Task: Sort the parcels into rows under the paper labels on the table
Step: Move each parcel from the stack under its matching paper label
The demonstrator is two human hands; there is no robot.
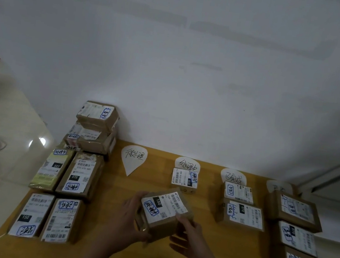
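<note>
Gripping one brown parcel [164,211] with both hands: with the left hand [129,216], fingers curled round its left side; with the right hand [190,237], thumb on the near top corner and fingers tucked beneath. Held tilted, printed face up, seemingly lifted just off the table [153,186], between the first paper label [133,158] and the second paper label [187,164], and just nearer than the single parcel [184,178] lying under that second one. Midway through the sort, by the look of it: reading the blue handwritten mark and choosing a row. Seems to match the writing on the second paper label, though too blurred to be sure. Next, most likely: shift a little to the right, square up, and set down just behind the single parcel to continue that row toward the near edge, then let go with both hands without nudging the neighbour. Further right, two parcels [242,215] in a row under the third paper label [233,176], and three parcels [297,238] under the fourth paper label [279,186], itself partly covered by the farthest of them. Nothing under the first paper label. At the table's left end, not yet sorted: four flat parcels [81,174] in two pairs, and a stack [97,119] against the wall.
</note>
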